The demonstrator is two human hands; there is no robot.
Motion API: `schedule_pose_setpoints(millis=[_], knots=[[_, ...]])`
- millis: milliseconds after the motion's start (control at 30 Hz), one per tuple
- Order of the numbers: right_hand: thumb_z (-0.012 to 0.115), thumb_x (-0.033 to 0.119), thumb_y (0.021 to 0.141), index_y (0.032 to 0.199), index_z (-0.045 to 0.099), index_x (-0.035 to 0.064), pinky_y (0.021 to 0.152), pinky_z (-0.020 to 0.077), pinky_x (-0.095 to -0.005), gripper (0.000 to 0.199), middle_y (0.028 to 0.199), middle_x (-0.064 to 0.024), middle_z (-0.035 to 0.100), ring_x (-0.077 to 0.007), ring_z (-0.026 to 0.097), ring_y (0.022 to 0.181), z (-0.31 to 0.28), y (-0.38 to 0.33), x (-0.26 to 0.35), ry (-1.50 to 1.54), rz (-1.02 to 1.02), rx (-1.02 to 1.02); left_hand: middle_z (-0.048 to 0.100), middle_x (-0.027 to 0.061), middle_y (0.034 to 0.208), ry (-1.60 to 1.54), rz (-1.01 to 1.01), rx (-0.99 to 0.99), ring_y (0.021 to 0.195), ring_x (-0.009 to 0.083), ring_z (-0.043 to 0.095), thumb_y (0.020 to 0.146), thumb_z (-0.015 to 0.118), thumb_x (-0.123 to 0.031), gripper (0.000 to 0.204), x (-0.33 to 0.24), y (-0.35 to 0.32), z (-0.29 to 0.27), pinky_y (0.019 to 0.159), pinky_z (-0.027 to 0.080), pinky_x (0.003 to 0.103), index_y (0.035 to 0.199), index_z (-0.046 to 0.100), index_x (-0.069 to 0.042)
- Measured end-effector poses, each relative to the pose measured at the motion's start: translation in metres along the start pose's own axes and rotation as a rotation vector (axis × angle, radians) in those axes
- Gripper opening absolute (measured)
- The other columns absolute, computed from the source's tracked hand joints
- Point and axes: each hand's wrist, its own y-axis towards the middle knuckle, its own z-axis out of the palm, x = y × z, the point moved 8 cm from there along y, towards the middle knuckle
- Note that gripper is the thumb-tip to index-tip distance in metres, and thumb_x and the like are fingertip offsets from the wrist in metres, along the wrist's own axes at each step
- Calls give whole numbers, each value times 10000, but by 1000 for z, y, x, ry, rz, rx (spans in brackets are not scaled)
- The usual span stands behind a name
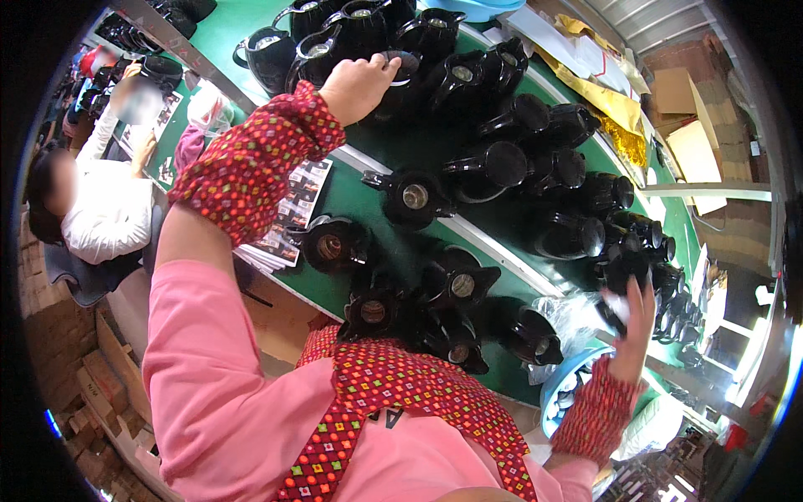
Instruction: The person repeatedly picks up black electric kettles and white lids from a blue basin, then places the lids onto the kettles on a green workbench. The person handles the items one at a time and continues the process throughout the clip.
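Observation:
My left hand reaches to the far middle of the bench, its fingers closed over the top of a glossy black jug. More black jugs with spouts and handles stand around it, such as this one to its left. My right hand is at the right, fingers stretched up and apart beside a dark jug in the right-hand group. Its palm side is partly hidden, and contact with that jug is hard to make out. Between my hands stand open-topped jugs, including one near the middle.
A green bench with metal rails carries the jugs. Printed sheets lie to the left. Clear plastic and a blue basin holding small parts sit at the near right. A person in white sits at the left. Cardboard stands at the right.

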Motion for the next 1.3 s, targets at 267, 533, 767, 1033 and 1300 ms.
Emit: schedule_pose_setpoints(millis=[267,533,767,1033,1300], knots=[[698,332,988,1338,620,-53,775,572,-290,526,1085,-103,746,-150,726,930,337,171,74,-117,-74,731,737,128,1202,-1448,-640,-62,1037,219,724,926,759,-273,361,75,-6,-4,888,591,333,1189,759,-26],[745,604,885,1174,703,-17,839,507,-369,686,1136,-126,719,-239,676,968,423,252,62,-1010,-364,592,724,190,1008,-2474,-719,48,854,307,723,994,679,-410,486,65,61,23,762,613,475,1201,641,29],[665,628,948,1259,616,-6,874,632,-534,707,1272,-223,670,-358,704,1092,343,304,82,358,163,541,706,31,837,-1668,-447,-393,737,111,648,924,801,-248,331,72,168,43,660,535,273,1107,717,14],[752,258,961,1269,589,-25,838,646,-495,449,1220,-214,656,-367,689,1112,344,347,59,393,-107,441,432,329,1494,-322,-228,-145,1395,506,407,899,736,-480,891,45,177,69,1149,393,552,1583,335,-73],[556,503,1007,1153,741,0,1022,475,-475,555,1131,-279,715,-403,636,1150,358,399,42,-597,-581,-208,456,358,1489,-192,-180,18,1377,491,508,934,751,-450,852,43,197,82,1058,529,528,1568,335,-61]])
